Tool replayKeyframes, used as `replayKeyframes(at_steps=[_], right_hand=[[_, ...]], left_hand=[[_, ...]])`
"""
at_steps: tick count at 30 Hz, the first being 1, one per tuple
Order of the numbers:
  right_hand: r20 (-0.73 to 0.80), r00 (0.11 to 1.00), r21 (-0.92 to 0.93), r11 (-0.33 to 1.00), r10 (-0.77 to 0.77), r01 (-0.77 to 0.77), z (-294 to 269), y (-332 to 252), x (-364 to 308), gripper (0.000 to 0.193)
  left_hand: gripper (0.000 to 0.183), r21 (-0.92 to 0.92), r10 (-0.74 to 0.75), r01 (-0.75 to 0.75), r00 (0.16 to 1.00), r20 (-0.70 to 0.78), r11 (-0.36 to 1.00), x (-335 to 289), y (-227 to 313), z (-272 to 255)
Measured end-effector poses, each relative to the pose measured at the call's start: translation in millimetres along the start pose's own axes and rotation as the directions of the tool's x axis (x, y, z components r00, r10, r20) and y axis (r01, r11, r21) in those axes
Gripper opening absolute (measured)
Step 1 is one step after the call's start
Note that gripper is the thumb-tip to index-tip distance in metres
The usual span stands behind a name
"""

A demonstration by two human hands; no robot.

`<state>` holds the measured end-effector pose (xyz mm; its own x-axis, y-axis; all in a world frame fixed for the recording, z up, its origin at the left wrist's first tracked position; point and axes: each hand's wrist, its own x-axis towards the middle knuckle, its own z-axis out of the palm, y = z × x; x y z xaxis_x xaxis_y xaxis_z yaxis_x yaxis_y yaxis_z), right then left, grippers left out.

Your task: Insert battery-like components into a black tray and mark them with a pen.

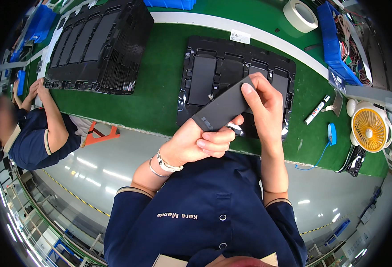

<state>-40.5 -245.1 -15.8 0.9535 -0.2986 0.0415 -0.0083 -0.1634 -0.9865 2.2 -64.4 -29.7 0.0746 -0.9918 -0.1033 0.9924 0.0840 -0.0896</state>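
I hold a flat, black, phone-sized panel (225, 104) tilted above the table's front part. My left hand (200, 141) is closed around its lower left end, the fingers curled at its near edge. My right hand (263, 95) pinches the upper right end, thumb on top. Beneath lies a black plastic tray (189, 55) with moulded pockets. A similar dark panel (202, 73) rests in its left pocket, and more lie in pockets further right. My hands and the held panel hide part of the tray.
A tall stack of black trays (120, 58) stands left on the green table (160, 58). At right are a marker (317, 109), a blue clip with a cord (332, 133) and a small fan (368, 124). Behind are a tape roll (301, 16) and a blue bin (338, 44). Another person (40, 133) works at left.
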Motion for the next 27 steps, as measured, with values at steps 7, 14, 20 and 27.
replayKeyframes(at_steps=[7,14,20,27], right_hand=[[-0.153,0.962,-0.803,0.596,-0.227,0.013,-32.3,11.3,18.5,0.014],[-0.097,0.969,-0.780,0.623,-0.227,0.068,-37.4,23.9,22.8,0.020],[-0.160,0.982,-0.111,0.986,0.102,-0.121,-56.5,4.3,19.8,0.012],[-0.048,0.995,0.367,0.928,0.089,-0.065,-22.1,-25.3,-0.3,0.019]], left_hand=[[0.036,0.696,0.528,-0.213,0.803,-0.275,0.686,-1.6,11.2,6.6],[0.054,0.944,0.694,0.180,0.717,0.067,-0.277,11.3,15.3,-6.7],[0.045,0.798,0.748,0.347,0.637,0.186,-0.494,13.0,16.9,7.4],[0.039,0.994,0.619,-0.009,0.781,0.077,-0.113,23.3,-2.7,12.7]])
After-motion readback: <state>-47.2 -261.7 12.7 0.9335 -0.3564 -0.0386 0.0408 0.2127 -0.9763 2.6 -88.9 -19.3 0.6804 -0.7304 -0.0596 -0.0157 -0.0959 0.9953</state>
